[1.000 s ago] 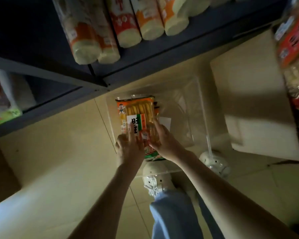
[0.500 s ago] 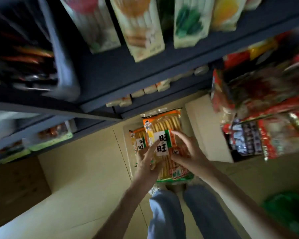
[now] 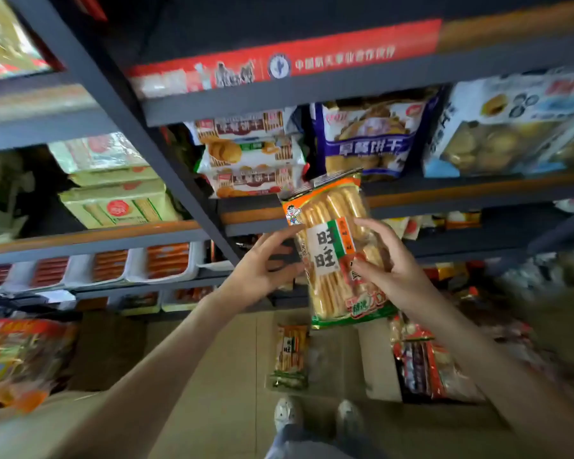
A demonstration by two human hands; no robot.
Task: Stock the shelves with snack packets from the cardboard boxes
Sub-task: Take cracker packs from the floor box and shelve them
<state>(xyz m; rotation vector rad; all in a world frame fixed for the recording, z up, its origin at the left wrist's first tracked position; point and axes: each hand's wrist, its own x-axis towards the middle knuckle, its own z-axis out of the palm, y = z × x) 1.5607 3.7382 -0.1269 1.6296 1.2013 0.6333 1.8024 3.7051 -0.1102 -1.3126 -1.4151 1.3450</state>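
Shoes: pair (image 3: 317, 414) on the floor (image 3: 212, 376), at the bottom edge of the view.
Box: pale wall (image 3: 376, 359) low on the floor. A second packet (image 3: 290, 356) lies flat just left of it. Blur hides whether it is inside that box, and no other contents can be read.
Left hand: (image 3: 262, 266) thumb and fingers pinch the packet's left edge lightly, a steadying hold.
Right hand: (image 3: 391, 263) thumb across the front and fingers curled round the right side, clamped on the packet. It appears to carry most of the load.
Packet: (image 3: 335, 250) held in the air between both hands, upright with a slight tilt. Its top seal is level with the shelf edge and its green base hangs over the floor.
Handling (judged): light. The film is slick and crinkly. The long crackers inside are stiff but brittle, so squeezing or bending risks snapping them.
Hold (judged): by the two long sides near mid-height, as now. The top seal is too floppy to steer by.
Shelf: (image 3: 444, 195) just behind the packet, dark with an orange front strip.
Shelf contents: stacked biscuit packs (image 3: 249, 154) on the left, purple bag (image 3: 368, 140) in the middle, blue carton (image 3: 511, 127) on the right.
Gap: none is plainly visible among these from this angle.
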